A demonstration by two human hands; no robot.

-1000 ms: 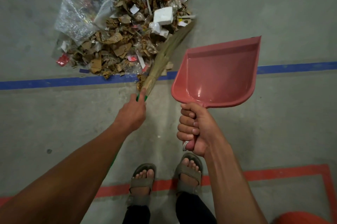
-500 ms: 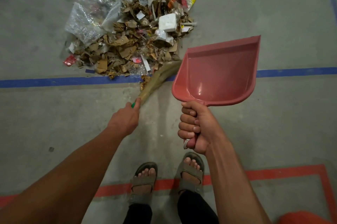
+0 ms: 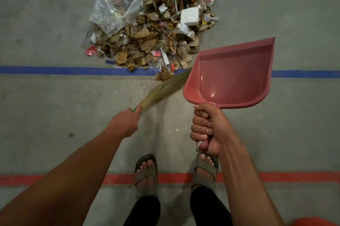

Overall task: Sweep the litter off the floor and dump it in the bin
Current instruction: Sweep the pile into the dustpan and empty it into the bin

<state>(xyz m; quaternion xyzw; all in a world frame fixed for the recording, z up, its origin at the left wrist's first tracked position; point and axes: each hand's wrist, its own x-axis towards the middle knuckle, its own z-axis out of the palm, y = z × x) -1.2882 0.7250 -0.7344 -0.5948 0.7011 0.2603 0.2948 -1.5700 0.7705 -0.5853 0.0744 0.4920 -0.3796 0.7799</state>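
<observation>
Now, head view: one camera, looking down past both arms to the floor (image 3: 276,5).
Litter (image 3: 152,23): one heap of cardboard scraps, clear plastic bags and white foam, lying on the floor just beyond the blue line (image 3: 46,70), its near edge spilling onto that line.
Left hand (image 3: 125,123): grip curled round the green end of the broom (image 3: 165,87); the bristles slant up and right, their tips near the heap's closest scraps and partly hidden behind the pan.
Right hand (image 3: 207,130): grip wrapped tight round the handle of the dustpan (image 3: 231,73), fingers stacked in a fist.
Dustpan state: empty, held off to the right of the heap, mouth pointing away from the person; whether its lip touches the floor cannot be told.
Bin: not clearly visible; an orange shape at the lower right corner is cut off.
Feet: sandals (image 3: 146,172) stand on the red line (image 3: 294,178).
Step in hand: likely lining up broom and pan before the first scoop.
Next move: probably lowering the pan's lip flat against the heap's edge, then drawing litter in with the broom; light plastic bags may slide aside.
</observation>
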